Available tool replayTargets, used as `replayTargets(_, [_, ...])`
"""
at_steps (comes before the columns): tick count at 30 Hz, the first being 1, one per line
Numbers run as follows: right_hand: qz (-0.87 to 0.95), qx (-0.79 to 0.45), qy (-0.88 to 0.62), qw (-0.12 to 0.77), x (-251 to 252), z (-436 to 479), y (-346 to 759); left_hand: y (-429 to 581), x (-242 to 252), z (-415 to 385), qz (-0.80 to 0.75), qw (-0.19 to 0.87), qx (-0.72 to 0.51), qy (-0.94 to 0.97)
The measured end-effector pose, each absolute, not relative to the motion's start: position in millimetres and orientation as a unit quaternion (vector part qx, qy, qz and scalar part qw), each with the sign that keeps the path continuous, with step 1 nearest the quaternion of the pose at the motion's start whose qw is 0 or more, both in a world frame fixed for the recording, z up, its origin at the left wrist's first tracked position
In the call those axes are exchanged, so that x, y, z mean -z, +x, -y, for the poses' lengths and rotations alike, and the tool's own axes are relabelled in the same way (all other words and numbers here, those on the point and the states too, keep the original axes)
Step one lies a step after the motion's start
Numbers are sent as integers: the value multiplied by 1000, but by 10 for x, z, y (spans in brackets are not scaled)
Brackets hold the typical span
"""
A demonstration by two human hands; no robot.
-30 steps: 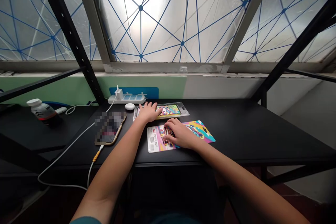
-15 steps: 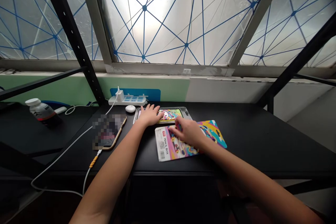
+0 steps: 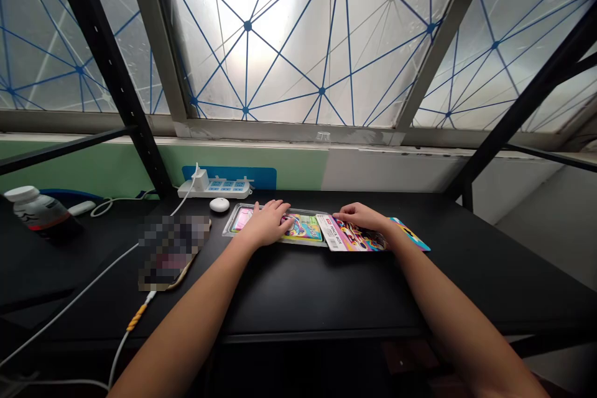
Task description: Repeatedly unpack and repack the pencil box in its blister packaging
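Observation:
A clear plastic tray [image 3: 228, 228] with a colourful printed case [image 3: 305, 228] in it lies toward the back of the black desk. My left hand [image 3: 268, 224] rests on the case and tray, fingers spread. To the right, a colourful card marked "PENCIL BOX" [image 3: 333, 235] lies with its left end at the tray's right end. My right hand [image 3: 361, 216] is on the card's upper edge, its fingers bent together and pinching the card.
A phone [image 3: 175, 255] with a white charging cable [image 3: 136, 318] lies at the left. Behind it are a small white round case [image 3: 219, 205] and a power strip [image 3: 214, 186]. A bottle [image 3: 41, 211] stands far left. Black metal posts rise on both sides.
My right hand and the card have moved right and back, uncovering desk in front of the tray. My left hand stays on the case. The view has shifted slightly.

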State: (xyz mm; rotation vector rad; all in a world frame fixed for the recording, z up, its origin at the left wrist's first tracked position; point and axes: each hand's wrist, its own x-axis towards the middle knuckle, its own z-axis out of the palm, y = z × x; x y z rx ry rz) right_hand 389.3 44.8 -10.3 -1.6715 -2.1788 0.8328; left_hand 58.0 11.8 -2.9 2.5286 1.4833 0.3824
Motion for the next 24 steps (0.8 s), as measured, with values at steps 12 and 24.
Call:
replayTargets(12, [731,-252,-606,186,81,-467,3981,609,58,-115,-489,91,-122,859])
replayTargets(24, [716,-232,-624,211,11,-432,4107,607,51,-125,-486,100,-127,859])
